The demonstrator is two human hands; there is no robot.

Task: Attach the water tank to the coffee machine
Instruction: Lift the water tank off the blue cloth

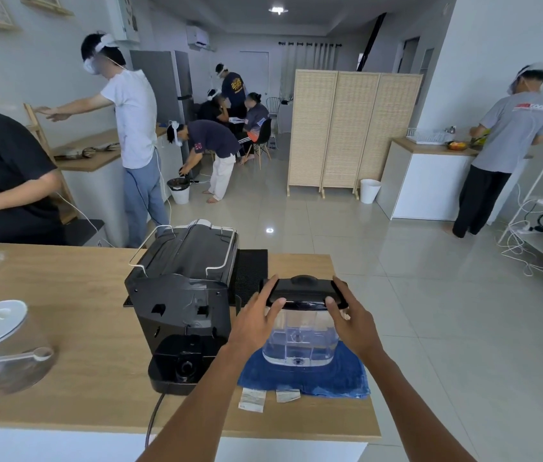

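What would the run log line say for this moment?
stage: tank not yet attached | left hand, right hand: grip lid of water tank | tank: on blue cloth, right of coffee machine

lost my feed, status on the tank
Left hand and right hand grip tank by its lid, over blue cloth. Machine dock clear.

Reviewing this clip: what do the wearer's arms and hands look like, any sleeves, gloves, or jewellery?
Both forearms are bare to the frame's bottom edge; no sleeves show. The left hand and right hand wear no gloves, and no rings, watch, or bracelets are visible. No cables or markings appear on either arm.
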